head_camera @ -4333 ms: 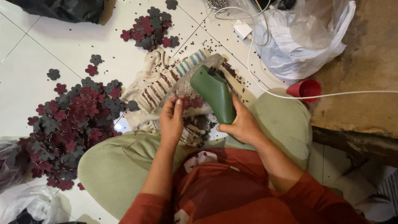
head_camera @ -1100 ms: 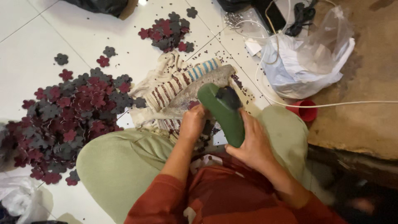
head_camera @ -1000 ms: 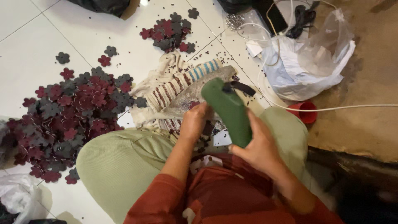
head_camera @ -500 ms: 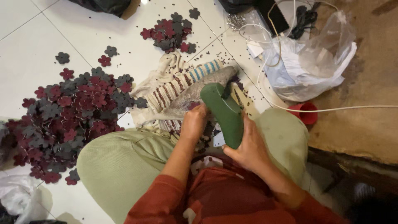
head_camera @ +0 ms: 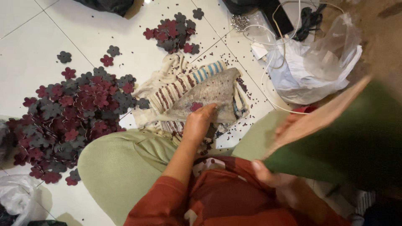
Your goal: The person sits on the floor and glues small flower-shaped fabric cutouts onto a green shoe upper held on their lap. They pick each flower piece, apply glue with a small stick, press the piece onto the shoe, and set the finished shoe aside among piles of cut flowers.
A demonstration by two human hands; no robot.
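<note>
White tile floor strewn with dark felt flowers (head_camera: 71, 113); your left hand (head_camera: 197, 124) presses curled fingertips on a red flower (head_camera: 195, 106) atop the grey cloth (head_camera: 209, 97), your right hand (head_camera: 272, 175) grips the blurred green tool (head_camera: 347, 142).

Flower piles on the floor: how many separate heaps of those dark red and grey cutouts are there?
2: a large heap on the white tiled floor at the left, and a small heap at the top centre. A few loose flowers lie between; more may be hidden.
</note>
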